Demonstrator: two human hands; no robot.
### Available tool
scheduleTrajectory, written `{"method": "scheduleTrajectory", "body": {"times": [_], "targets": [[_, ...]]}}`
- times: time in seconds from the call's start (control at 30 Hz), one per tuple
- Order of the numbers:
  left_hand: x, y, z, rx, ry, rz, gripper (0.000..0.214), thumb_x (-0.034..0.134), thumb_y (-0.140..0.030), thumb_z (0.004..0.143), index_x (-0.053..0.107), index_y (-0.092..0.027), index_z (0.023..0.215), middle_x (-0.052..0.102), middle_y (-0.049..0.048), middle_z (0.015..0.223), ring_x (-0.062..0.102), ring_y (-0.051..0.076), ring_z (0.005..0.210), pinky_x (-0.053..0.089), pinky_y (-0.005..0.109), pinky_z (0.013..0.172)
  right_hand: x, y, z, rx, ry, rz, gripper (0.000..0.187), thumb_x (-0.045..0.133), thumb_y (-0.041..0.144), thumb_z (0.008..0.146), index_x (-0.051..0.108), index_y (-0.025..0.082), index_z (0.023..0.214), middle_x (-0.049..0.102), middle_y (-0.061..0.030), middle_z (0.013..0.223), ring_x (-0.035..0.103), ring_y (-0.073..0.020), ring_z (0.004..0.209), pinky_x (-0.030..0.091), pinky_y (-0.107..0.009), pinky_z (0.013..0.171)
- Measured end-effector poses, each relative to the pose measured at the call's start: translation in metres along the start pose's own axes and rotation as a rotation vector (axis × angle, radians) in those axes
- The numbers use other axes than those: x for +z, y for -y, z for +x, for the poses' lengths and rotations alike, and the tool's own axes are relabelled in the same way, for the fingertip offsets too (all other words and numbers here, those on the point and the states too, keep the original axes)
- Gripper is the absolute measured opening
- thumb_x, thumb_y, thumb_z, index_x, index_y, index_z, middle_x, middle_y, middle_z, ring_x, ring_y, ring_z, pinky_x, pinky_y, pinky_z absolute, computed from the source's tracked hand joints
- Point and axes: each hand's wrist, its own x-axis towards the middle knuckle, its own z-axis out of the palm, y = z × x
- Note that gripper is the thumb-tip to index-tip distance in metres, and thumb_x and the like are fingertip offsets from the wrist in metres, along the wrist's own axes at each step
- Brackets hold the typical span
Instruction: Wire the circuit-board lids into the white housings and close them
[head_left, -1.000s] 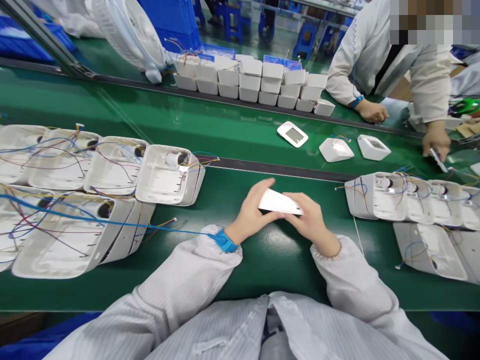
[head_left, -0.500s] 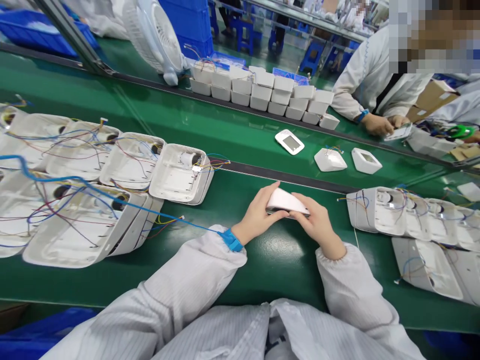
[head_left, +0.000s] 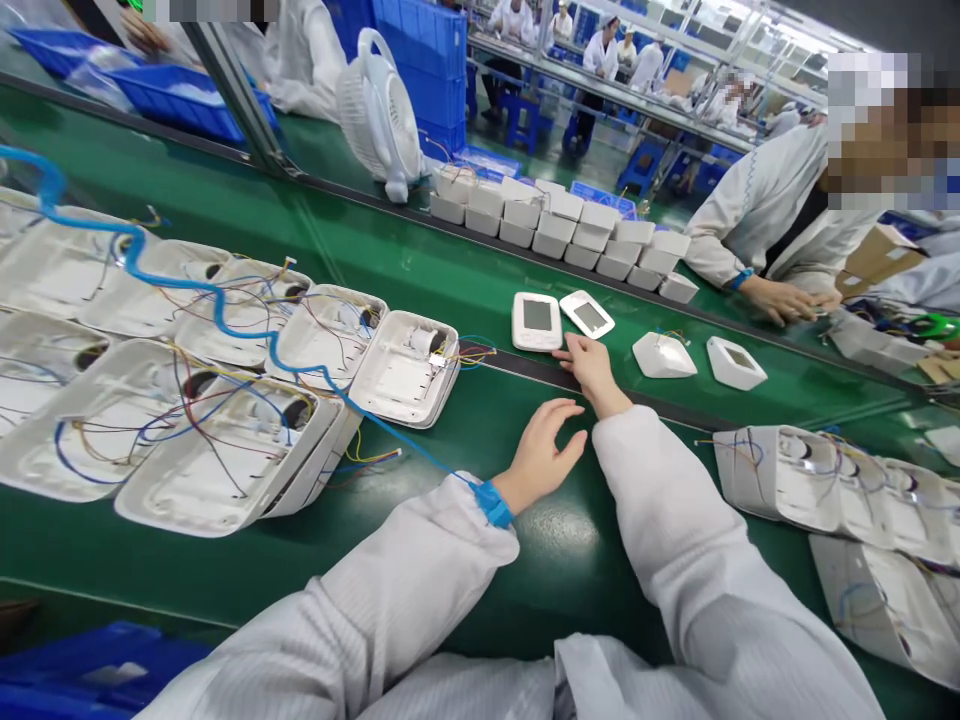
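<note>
My left hand hovers over the green bench with its thumb and fingers apart and nothing between them. A blue wrist strap with a coiled cord circles that wrist. Farther forward, my right hand reaches across the dark strip, fingers stretched out. Its fingertips are at the lower right corner of a white device with a grey screen; whether they touch it, I cannot tell. The device lies screen up. Close beside it is a white screen panel, lying tilted to the right.
Open white housings with wires crowd the left, and more housings stand at the right. A white wired housing and another screened unit sit beyond. Stacked white cases and a fan line the back. A co-worker's hand works opposite.
Both hands held the white device; now it lies screen up beside the panel, released. My right hand has moved forward, my left has opened. The camera view has shifted.
</note>
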Motion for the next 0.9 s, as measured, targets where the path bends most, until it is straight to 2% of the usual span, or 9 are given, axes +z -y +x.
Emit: {"method": "scheduleTrajectory", "body": {"times": [0.1, 0.2, 0.27, 0.37, 0.53, 0.63, 0.73, 0.83, 0.9], "targets": [[0.0, 0.0, 0.0, -0.015, 0.042, -0.02, 0.022, 0.058, -0.021, 0.086, 0.064, -0.02, 0.108, 0.062, 0.0101, 0.117, 0.059, 0.022, 0.113, 0.047, 0.043, 0.102, 0.011, 0.003, 0.035, -0.094, -0.023, -0.102, 0.021, 0.065, 0.035, 0.085, 0.073, 0.016, 0.088, 0.05, -0.0131, 0.142, 0.044, -0.0311, 0.134, 0.039, -0.046, 0.108], [0.0, -0.001, 0.0, -0.05, 0.071, -0.027, 0.018, 0.058, -0.022, 0.086, 0.067, -0.019, 0.101, 0.063, 0.0103, 0.115, 0.06, 0.023, 0.112, 0.049, 0.044, 0.1, 0.008, -0.008, 0.051, -0.186, -0.01, -0.389, 0.029, 0.068, 0.037, 0.082, 0.073, 0.02, 0.105, 0.036, -0.0117, 0.153, 0.021, -0.0395, 0.144, 0.02, -0.062, 0.113], [-0.001, -0.002, 0.0, -0.063, 0.076, -0.038, 0.017, 0.058, -0.022, 0.085, 0.068, -0.02, 0.099, 0.064, 0.0101, 0.114, 0.06, 0.023, 0.111, 0.049, 0.044, 0.099, 0.003, -0.016, 0.052, -0.213, 0.0, -0.526, 0.037, 0.057, 0.037, 0.089, 0.066, 0.023, 0.122, 0.04, -0.0133, 0.151, 0.026, -0.0407, 0.141, 0.025, -0.067, 0.107], [-0.001, -0.001, 0.0, -0.094, 0.062, -0.088, 0.016, 0.058, -0.022, 0.085, 0.068, -0.02, 0.098, 0.065, 0.0092, 0.112, 0.061, 0.023, 0.108, 0.05, 0.044, 0.098, -0.003, -0.022, 0.044, -0.276, -0.061, -0.491, 0.043, 0.045, 0.029, 0.093, 0.056, 0.023, 0.134, 0.045, -0.0132, 0.147, 0.04, -0.0343, 0.133, 0.036, -0.058, 0.105], [0.004, 0.009, 0.004, -0.335, -0.082, -0.307, 0.032, 0.061, -0.029, 0.085, 0.064, -0.019, 0.115, 0.062, 0.0121, 0.119, 0.062, 0.023, 0.106, 0.054, 0.04, 0.089, -0.009, -0.03, -0.016, -0.28, -0.357, 0.045, 0.051, 0.038, 0.035, 0.094, 0.045, 0.013, 0.14, 0.06, -0.0167, 0.126, 0.063, -0.0235, 0.103, 0.054, -0.04, 0.085], [0.007, 0.015, 0.007, -0.462, -0.192, -0.519, 0.052, 0.065, -0.039, 0.084, 0.055, -0.018, 0.13, 0.058, 0.0137, 0.132, 0.058, 0.026, 0.118, 0.049, 0.044, 0.1, -0.013, -0.032, -0.078, -0.22, -0.188, 0.308, 0.061, 0.041, 0.042, 0.095, 0.031, 0.016, 0.149, 0.06, -0.0158, 0.128, 0.067, -0.0214, 0.093, 0.057, -0.036, 0.074], [0.008, 0.016, 0.006, -0.517, -0.143, -0.695, 0.05, 0.062, -0.047, 0.085, 0.06, -0.016, 0.124, 0.064, 0.012, 0.126, 0.059, 0.028, 0.118, 0.044, 0.046, 0.106, -0.022, -0.028, -0.119, -0.301, 0.074, 0.209, 0.049, 0.052, 0.046, 0.092, 0.055, 0.02, 0.133, 0.062, -0.0122, 0.129, 0.064, -0.0232, 0.108, 0.054, -0.039, 0.09], [0.01, 0.015, 0.001, -0.55, -0.061, -0.763, 0.051, 0.068, -0.051, 0.078, 0.063, -0.017, 0.117, 0.067, 0.0103, 0.121, 0.06, 0.03, 0.116, 0.041, 0.048, 0.108, -0.034, -0.026, -0.103, -0.287, 0.056, 0.141, 0.039, 0.054, 0.048, 0.09, 0.069, 0.019, 0.112, 0.067, -0.0124, 0.12, 0.062, -0.0236, 0.113, 0.049, -0.041, 0.099], [0.012, 0.014, -0.003, -0.592, -0.019, -0.845, 0.06, 0.072, -0.051, 0.074, 0.058, -0.019, 0.123, 0.065, 0.0095, 0.123, 0.062, 0.029, 0.113, 0.043, 0.047, 0.105, -0.04, -0.03, -0.069, -0.139, -0.029, 0.228, 0.05, 0.053, 0.047, 0.089, 0.058, 0.017, 0.129, 0.071, -0.0125, 0.11, 0.069, -0.0214, 0.096, 0.055, -0.04, 0.088]]}}
